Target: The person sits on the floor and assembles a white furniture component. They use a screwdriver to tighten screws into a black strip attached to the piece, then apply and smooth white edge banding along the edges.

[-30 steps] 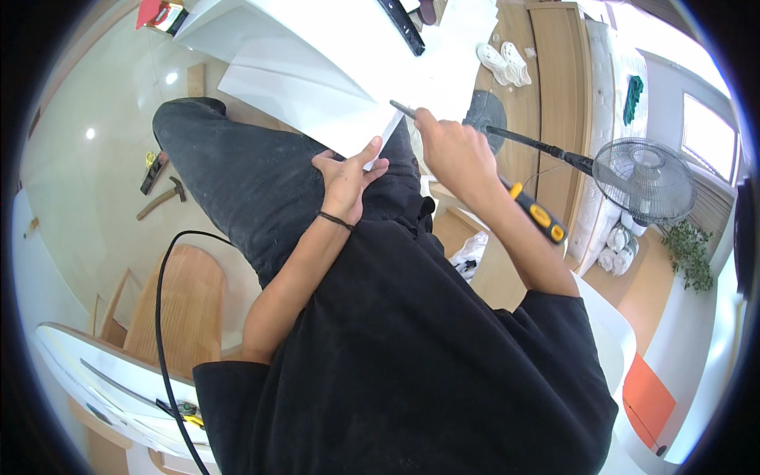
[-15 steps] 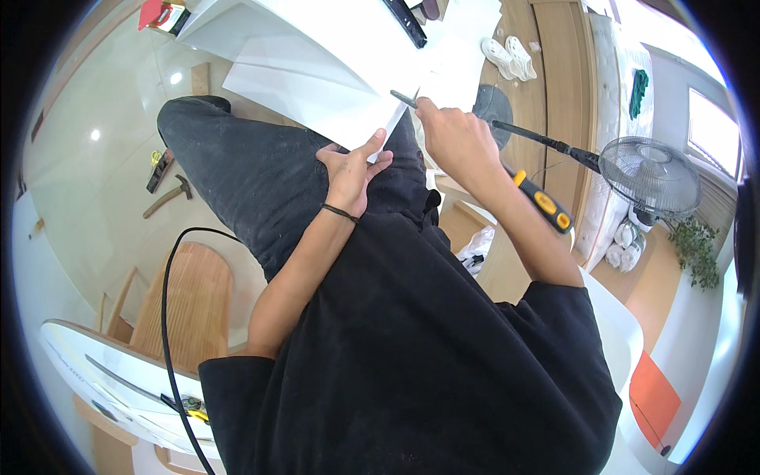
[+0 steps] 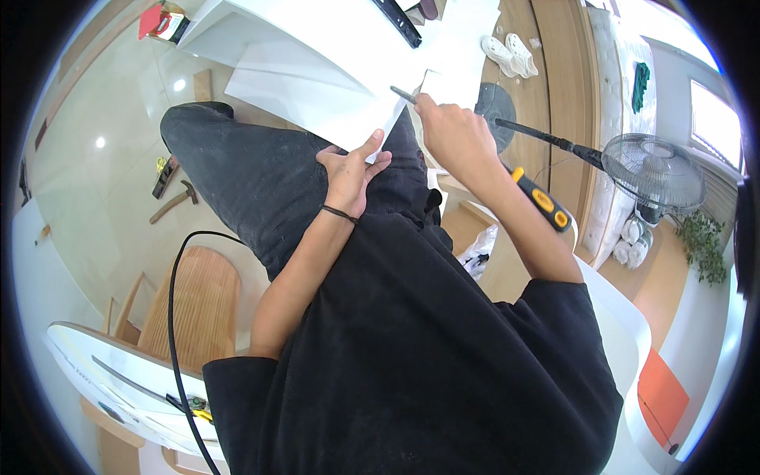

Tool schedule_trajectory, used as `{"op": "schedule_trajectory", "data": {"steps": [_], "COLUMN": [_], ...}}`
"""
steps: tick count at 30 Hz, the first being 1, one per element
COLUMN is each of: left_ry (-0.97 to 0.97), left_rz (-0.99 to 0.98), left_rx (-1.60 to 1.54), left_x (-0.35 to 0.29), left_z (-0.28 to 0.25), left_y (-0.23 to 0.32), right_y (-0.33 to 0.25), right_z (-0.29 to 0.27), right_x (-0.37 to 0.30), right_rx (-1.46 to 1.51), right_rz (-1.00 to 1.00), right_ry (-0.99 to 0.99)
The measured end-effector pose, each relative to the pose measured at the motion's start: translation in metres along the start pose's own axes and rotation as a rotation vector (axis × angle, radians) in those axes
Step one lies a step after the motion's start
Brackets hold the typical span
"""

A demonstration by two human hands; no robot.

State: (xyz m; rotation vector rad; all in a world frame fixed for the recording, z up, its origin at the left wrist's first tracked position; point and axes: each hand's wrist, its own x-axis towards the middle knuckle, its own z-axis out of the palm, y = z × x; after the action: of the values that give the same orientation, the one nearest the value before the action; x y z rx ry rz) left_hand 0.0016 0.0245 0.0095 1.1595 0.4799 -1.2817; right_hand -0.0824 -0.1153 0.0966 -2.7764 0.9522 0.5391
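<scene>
Pinching a white panel: left hand. Curled round a probable file: right hand.

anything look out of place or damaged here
Nothing looks spilled or visibly damaged. The hammer lies loose on the floor beside the person's left leg, a slightly odd spot for a tool, perhaps a tripping risk.

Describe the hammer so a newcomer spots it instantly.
Find the person's bent, dark-trousered left leg. On the pale floor left of that lies the hammer. Its long tan handle and dark head set it apart from the blockier black tool nearby.
</scene>
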Motion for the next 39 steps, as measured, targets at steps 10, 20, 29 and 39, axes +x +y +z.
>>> {"op": "schedule_trajectory", "data": {"steps": [10, 20, 29, 39], "left_ry": [0.031, 0.011, 0.021, 0.009], "left_rz": [-0.004, 0.017, 0.001, -0.005], "left_rx": [-0.012, 0.0, 0.01, -0.013], "left_x": [-0.001, 0.001, 0.001, 0.004], "left_z": [0.002, 0.0, 0.0, -0.003], "left_y": [0.0, -0.001, -0.001, -0.002], "right_y": [-0.004, -0.007, -0.011, -0.014], "right_z": [0.005, 0.014, 0.014, 0.016], "right_x": [-0.008, -0.014, -0.017, -0.026], "right_rx": [0.02, 0.018, 0.003, 0.051], "right_rz": [0.023, -0.012, -0.037, -0.005], "right_ry": [-0.105, -0.024, -0.01, -0.089]}}
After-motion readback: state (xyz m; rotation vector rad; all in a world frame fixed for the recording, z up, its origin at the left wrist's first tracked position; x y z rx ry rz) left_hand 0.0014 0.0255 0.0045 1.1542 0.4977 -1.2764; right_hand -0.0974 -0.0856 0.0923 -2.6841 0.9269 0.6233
